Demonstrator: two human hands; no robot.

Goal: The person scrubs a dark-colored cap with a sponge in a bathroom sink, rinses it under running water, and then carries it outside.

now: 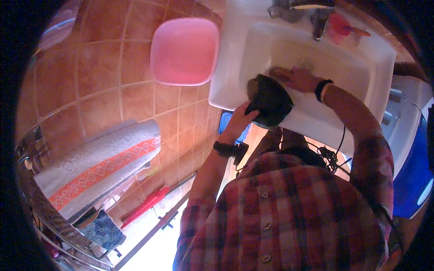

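Note:
A dark, nearly black vessel (271, 101) is held tilted over the front left edge of a white washbasin (227, 81). My left hand (247, 114) grips its near left side, thumb lying across the dark surface. Just beyond the vessel, my right hand (300, 79) is stretched out over the basin's bowl, its fingers pointing left. Motion blur softens these fingers, and I see nothing held in them. Whether their tips touch the vessel's rim is unclear. The vessel's inside is mostly hidden.
A metal faucet (318, 25) stands at the basin's back, beside a red object (340, 28). Left of the basin is a pink plastic tub (184, 50). A striped towel (112, 166) hangs along the tiled wall (98, 64). A cable bundle (329, 155) dangles by my waist.

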